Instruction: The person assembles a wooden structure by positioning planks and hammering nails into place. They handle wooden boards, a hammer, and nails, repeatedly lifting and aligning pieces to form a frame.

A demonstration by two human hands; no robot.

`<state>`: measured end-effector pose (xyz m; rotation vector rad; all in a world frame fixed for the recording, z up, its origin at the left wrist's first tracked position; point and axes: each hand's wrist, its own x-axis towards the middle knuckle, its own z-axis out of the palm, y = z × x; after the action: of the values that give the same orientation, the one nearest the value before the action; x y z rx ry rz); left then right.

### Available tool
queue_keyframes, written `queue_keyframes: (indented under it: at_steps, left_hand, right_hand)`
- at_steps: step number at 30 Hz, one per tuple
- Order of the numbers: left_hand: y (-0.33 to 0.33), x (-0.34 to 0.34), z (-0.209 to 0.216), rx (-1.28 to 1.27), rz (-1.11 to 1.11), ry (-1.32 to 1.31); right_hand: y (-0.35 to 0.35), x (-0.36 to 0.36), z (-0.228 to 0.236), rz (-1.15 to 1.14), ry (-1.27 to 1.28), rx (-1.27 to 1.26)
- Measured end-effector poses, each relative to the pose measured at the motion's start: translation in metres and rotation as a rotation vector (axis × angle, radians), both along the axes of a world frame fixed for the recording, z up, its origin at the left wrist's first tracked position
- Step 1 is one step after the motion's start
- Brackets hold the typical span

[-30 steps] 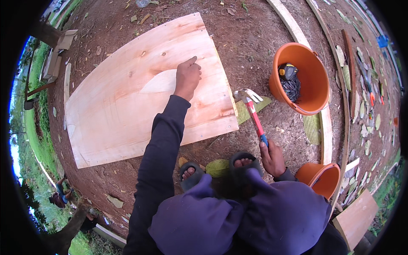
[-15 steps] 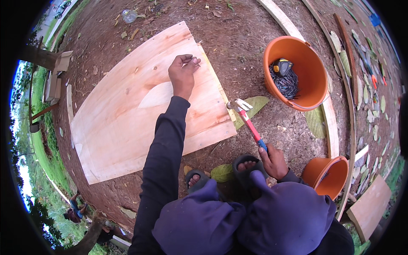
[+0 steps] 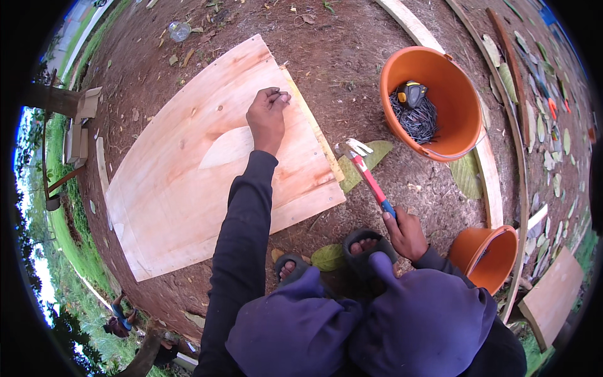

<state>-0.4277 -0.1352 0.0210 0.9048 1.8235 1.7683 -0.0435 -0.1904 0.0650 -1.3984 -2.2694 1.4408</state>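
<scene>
A curved-sided plywood panel (image 3: pixel 169 182) lies on the ground, with small nail heads along its edges and a yellowish strip of wood (image 3: pixel 311 122) under its right side. Over the panel's upper right part, my left hand (image 3: pixel 266 122) is closed in a pinch on what looks like a thin dark nail (image 3: pixel 275 92), mostly hidden by the fingers. My right hand (image 3: pixel 407 234) grips the blue end of a claw hammer (image 3: pixel 370 179) with a red handle. The hammer's metal head is just off the panel's right edge, above a large green leaf (image 3: pixel 377 154).
An orange bucket (image 3: pixel 461 107) holding many loose nails (image 3: pixel 418 122) and a tape measure (image 3: pixel 411 94) stands at the right. A second orange bucket (image 3: pixel 482 254) is nearer. Long boards (image 3: pixel 411 25) lie beyond. My sandalled feet (image 3: pixel 361 245) are below the panel. People (image 3: pixel 119 320) are at the far left.
The view has shifted slightly. My left hand remains pinched over the panel, a little lower against it. The hammer stays in my right hand beside the panel's edge.
</scene>
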Motion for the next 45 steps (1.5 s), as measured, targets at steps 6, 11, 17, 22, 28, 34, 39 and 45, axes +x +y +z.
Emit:
queue_keyframes:
  at_steps: [6, 11, 17, 22, 28, 34, 39, 45]
  left_hand:
    - [-0.006, 0.004, -0.002, -0.036, 0.020, 0.188]
    - [-0.009, 0.014, 0.001, -0.142, -0.012, 0.388]
    - [-0.008, 0.011, -0.001, -0.094, 0.053, 0.330]
    - [-0.009, 0.017, 0.006, -0.173, 0.059, 0.387]
    - [-0.010, 0.014, 0.002, -0.097, 0.060, 0.281]
    - [-0.007, 0.017, 0.004, -0.159, 0.041, 0.309]
    - [-0.013, 0.015, 0.002, -0.138, 0.050, 0.343]
    - [-0.009, 0.013, -0.002, -0.077, 0.044, 0.267]
  right_hand:
    - [0.016, -0.028, 0.011, 0.035, 0.029, 0.009]
    - [0.045, -0.075, 0.027, 0.071, 0.128, 0.162]
    - [0.081, -0.124, 0.050, 0.171, 0.136, 0.362]
    - [0.090, -0.133, 0.053, 0.278, -0.034, 0.400]
    - [0.086, -0.139, 0.070, 0.172, 0.160, 0.387]
    - [0.085, -0.129, 0.056, 0.228, 0.016, 0.428]
    - [0.089, -0.132, 0.076, 0.276, 0.057, 0.430]
    - [0.082, -0.134, 0.080, 0.218, 0.105, 0.477]
